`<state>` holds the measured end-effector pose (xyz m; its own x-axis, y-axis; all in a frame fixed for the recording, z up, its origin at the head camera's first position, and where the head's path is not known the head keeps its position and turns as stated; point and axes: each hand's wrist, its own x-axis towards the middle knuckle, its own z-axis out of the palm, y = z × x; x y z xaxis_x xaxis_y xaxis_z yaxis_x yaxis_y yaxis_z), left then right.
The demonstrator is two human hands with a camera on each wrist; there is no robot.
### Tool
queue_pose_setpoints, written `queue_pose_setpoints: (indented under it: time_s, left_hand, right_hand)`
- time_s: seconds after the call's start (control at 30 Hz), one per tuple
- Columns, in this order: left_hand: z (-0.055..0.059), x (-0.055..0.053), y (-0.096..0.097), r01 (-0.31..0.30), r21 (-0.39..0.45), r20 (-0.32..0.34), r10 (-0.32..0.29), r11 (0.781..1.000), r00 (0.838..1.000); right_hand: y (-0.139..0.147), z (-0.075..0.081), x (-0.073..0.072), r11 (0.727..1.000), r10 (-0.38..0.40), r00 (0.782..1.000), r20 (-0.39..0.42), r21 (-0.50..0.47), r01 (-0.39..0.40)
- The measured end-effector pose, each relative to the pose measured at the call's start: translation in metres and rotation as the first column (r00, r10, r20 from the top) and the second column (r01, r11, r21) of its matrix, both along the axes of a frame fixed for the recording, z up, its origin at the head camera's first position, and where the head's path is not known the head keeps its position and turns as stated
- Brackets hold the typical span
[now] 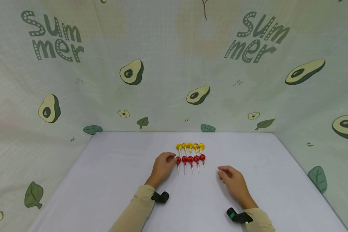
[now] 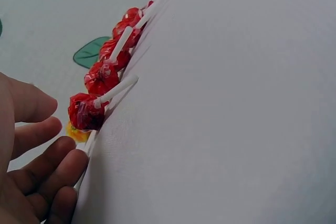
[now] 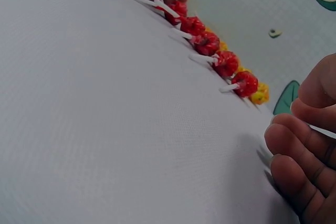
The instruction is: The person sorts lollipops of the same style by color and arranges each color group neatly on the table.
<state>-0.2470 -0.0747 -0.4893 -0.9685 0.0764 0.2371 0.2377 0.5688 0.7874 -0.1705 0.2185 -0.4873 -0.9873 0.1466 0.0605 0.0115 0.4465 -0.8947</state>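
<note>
A row of several red lollipops [image 1: 190,159] lies on the white table, sticks toward the person. Directly behind it runs a row of several yellow lollipops [image 1: 190,146], their sticks partly hidden by the red heads. My left hand [image 1: 163,167] is at the left end of the red row. In the left wrist view its loosely bent fingers [image 2: 68,169] hold nothing, close beside the nearest red lollipop [image 2: 86,111]. To the right of both rows my right hand [image 1: 234,182] hovers low over the table, its fingers [image 3: 291,140] relaxed and holding nothing.
The white table [image 1: 118,161] meets a cloth backdrop [image 1: 168,106] printed with avocados, leaves and lettering along its far edge. A black wrist camera [image 1: 160,197] sits on the left wrist, and another black camera [image 1: 239,216] on the right wrist.
</note>
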Motion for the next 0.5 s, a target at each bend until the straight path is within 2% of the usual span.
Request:
queue_pose_setpoints:
  time_s: [0.13, 0.27, 0.37, 0.5]
  left_hand:
    - [0.0, 0.003, -0.002, -0.02, 0.023, -0.001, 0.02, 1.0, 1.0]
    - [0.0, 0.008, -0.005, -0.039, 0.04, 0.025, 0.038, 0.998, 0.999]
    - [0.0, 0.011, -0.008, -0.04, 0.016, 0.024, 0.04, 0.999, 0.999]
    - [-0.002, 0.018, -0.013, -0.042, -0.044, -0.015, 0.042, 0.998, 0.999]
  right_hand:
    - [0.0, -0.001, 0.0, 1.0, -0.005, 1.0, 0.011, 0.007, 0.004]
    - [0.001, -0.002, 0.0, 1.0, -0.009, 1.0, 0.024, 0.011, 0.008]
    - [0.001, -0.003, 0.0, 1.0, -0.011, 1.0, 0.021, 0.014, 0.011]
    - [0.0, -0.005, 0.0, 1.0, -0.016, 1.0, 0.008, 0.02, 0.016]
